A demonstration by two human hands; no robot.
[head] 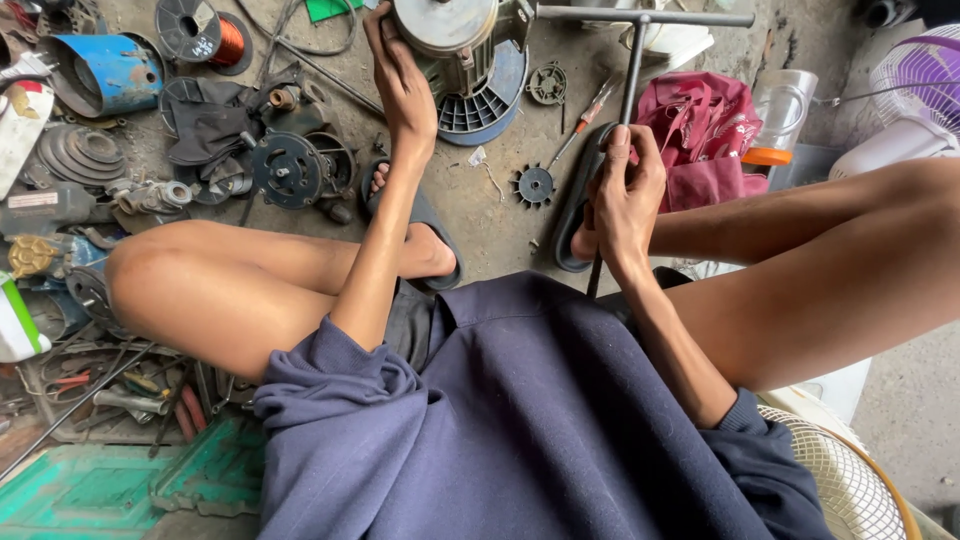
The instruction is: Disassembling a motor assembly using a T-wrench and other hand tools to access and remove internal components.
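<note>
I sit on a concrete floor with bare knees spread. My left hand [400,80] rests flat against the side of a grey electric motor [450,30] that sits on a blue finned fan cover [485,105] at the top middle. My right hand [622,195] is closed around the shaft of a long metal T-handle wrench [640,20], whose crossbar lies near the motor. A small black cog [535,185] and a red-handled screwdriver [585,120] lie on the floor between my hands.
Motor parts, pulleys and a copper wire spool [205,30] crowd the left. A blue cylinder [105,70] lies top left. A maroon cloth bag [705,130], plastic cup [780,110] and fan [915,90] stand at right. Green trays [110,485] sit lower left.
</note>
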